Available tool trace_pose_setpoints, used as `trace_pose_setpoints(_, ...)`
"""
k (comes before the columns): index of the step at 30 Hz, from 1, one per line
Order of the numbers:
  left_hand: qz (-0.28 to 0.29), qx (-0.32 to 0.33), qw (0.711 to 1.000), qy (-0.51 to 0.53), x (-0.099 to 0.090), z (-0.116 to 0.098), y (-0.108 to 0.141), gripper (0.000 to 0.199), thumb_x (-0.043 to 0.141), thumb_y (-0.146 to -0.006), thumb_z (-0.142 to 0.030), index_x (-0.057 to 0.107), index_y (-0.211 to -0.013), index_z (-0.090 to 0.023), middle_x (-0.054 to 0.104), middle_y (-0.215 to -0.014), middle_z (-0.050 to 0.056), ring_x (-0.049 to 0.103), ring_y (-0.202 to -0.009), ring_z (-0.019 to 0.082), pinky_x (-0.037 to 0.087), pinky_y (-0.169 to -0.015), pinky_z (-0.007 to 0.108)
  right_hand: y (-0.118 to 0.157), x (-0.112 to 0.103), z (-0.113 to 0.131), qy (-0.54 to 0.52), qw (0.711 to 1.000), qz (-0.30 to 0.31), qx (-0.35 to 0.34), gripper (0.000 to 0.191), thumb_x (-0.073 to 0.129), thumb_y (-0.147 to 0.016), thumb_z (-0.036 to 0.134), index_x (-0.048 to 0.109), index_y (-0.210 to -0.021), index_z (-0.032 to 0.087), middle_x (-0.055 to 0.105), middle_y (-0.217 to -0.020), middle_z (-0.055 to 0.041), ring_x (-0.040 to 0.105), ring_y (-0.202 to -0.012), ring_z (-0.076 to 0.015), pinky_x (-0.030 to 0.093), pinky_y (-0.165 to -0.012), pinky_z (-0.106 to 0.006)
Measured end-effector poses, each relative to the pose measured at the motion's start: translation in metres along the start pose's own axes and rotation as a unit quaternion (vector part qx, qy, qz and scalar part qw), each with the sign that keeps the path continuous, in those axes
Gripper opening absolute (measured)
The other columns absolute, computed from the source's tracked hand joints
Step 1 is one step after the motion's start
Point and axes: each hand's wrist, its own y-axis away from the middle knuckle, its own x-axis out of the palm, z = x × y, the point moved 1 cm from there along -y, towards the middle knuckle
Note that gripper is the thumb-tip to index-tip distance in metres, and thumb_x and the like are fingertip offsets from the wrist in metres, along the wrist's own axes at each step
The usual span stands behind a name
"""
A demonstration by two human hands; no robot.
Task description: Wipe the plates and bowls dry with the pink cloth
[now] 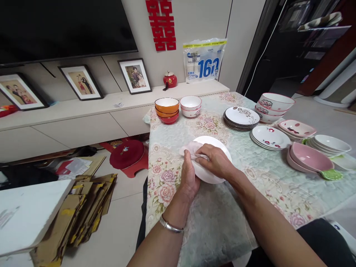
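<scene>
A white plate [213, 174] is held over the near part of the table. My left hand [189, 174] grips its left edge, thumb up and the other fingers mostly hidden beneath it. On the plate's upper face, my right hand [214, 159] presses a pale cloth [191, 150] with bent fingers. Part of the cloth reaches past the plate's left rim, by my left thumb.
Stacked orange and red bowls [167, 107] and white bowls [190, 105] stand at the back of the flowered tablecloth [167, 178]. Plate stacks [241, 116], pink dishes [311, 157] and large bowls [275, 104] stand right. Left are a red stool [128, 154] and flattened cardboard [80, 211].
</scene>
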Motion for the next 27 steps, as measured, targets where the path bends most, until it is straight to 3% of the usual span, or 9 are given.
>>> trace_pose_setpoints(4, 0.023, -0.027, 0.999, 0.030, 0.001, -0.002, -0.003, 0.060, 0.043, -0.091, -0.061, 0.070, -0.106, -0.009, 0.076, -0.096, 0.015, 0.070, -0.100, 0.028, 0.054, -0.089, 0.037, 0.012, -0.006, 0.004, -0.085, 0.990, 0.111, -0.036, 0.007, 0.062, -0.082, 0.019, 0.069, -0.084, 0.020, 0.069, -0.085, 0.0002, 0.060, -0.078, -0.0157, 0.040, -0.071, -0.025)
trace_pose_setpoints(6, 0.044, -0.046, 0.997, 0.044, 0.001, -0.002, -0.005, 0.066, 0.038, -0.091, -0.063, 0.070, -0.109, -0.007, 0.075, -0.098, 0.016, 0.069, -0.102, 0.030, 0.054, -0.089, 0.039, 0.016, -0.010, -0.001, -0.101, 0.981, 0.165, -0.017, 0.006, 0.062, -0.080, 0.020, 0.068, -0.080, 0.021, 0.067, -0.077, 0.0027, 0.058, -0.071, -0.0147, 0.038, -0.064, -0.024)
trace_pose_setpoints(8, 0.035, -0.055, 0.997, 0.048, 0.001, -0.001, -0.007, 0.065, 0.038, -0.092, -0.061, 0.069, -0.112, -0.008, 0.075, -0.099, 0.016, 0.069, -0.102, 0.029, 0.055, -0.089, 0.040, 0.018, -0.016, -0.008, -0.088, 0.980, 0.178, 0.023, 0.006, 0.064, -0.079, 0.024, 0.068, -0.076, 0.021, 0.065, -0.070, 0.0036, 0.057, -0.067, -0.0146, 0.035, -0.060, -0.024)
trace_pose_setpoints(12, -0.035, -0.023, 0.999, 0.027, -0.002, 0.001, -0.007, 0.049, 0.046, -0.093, -0.051, 0.068, -0.112, -0.011, 0.076, -0.094, 0.012, 0.072, -0.095, 0.027, 0.056, -0.088, 0.038, 0.016, -0.025, -0.021, -0.011, 0.988, 0.102, 0.114, 0.010, 0.063, -0.081, 0.030, 0.067, -0.078, 0.021, 0.065, -0.072, 0.0015, 0.056, -0.067, -0.0160, 0.034, -0.059, -0.025)
trace_pose_setpoints(17, -0.020, -0.009, 1.000, 0.012, 0.000, 0.002, -0.001, 0.047, 0.050, -0.092, -0.052, 0.069, -0.111, -0.013, 0.077, -0.096, 0.012, 0.071, -0.097, 0.026, 0.056, -0.088, 0.037, 0.008, -0.019, -0.029, 0.124, 0.974, -0.075, 0.174, 0.018, 0.056, -0.088, 0.027, 0.068, -0.097, 0.017, 0.068, -0.100, -0.0108, 0.060, -0.088, -0.0236, 0.039, -0.072, -0.031)
trace_pose_setpoints(20, -0.002, -0.011, 1.000, 0.013, 0.002, 0.001, 0.001, 0.047, 0.052, -0.092, -0.052, 0.068, -0.113, -0.013, 0.077, -0.098, 0.012, 0.071, -0.099, 0.026, 0.055, -0.088, 0.036, 0.006, -0.007, -0.020, 0.101, 0.984, -0.088, 0.115, 0.019, 0.057, -0.089, 0.026, 0.067, -0.102, 0.017, 0.066, -0.104, -0.0112, 0.060, -0.095, -0.0240, 0.041, -0.079, -0.032)
trace_pose_setpoints(24, 0.005, -0.019, 0.999, 0.033, 0.001, -0.002, -0.001, 0.043, 0.051, -0.093, -0.048, 0.070, -0.108, -0.012, 0.076, -0.093, 0.011, 0.072, -0.095, 0.024, 0.054, -0.089, 0.034, 0.007, 0.002, 0.002, 0.012, 1.000, 0.001, -0.015, 0.007, 0.062, -0.087, 0.022, 0.067, -0.091, 0.020, 0.067, -0.094, -0.0045, 0.060, -0.089, -0.0190, 0.042, -0.078, -0.028)
trace_pose_setpoints(27, 0.010, -0.031, 0.998, 0.055, 0.001, -0.003, -0.004, 0.043, 0.046, -0.094, -0.045, 0.071, -0.097, -0.011, 0.076, -0.085, 0.010, 0.072, -0.090, 0.023, 0.055, -0.087, 0.033, 0.009, 0.001, 0.009, -0.023, 0.997, 0.058, -0.054, 0.002, 0.064, -0.085, 0.020, 0.066, -0.083, 0.020, 0.066, -0.087, -0.0013, 0.060, -0.081, -0.0158, 0.040, -0.074, -0.026)
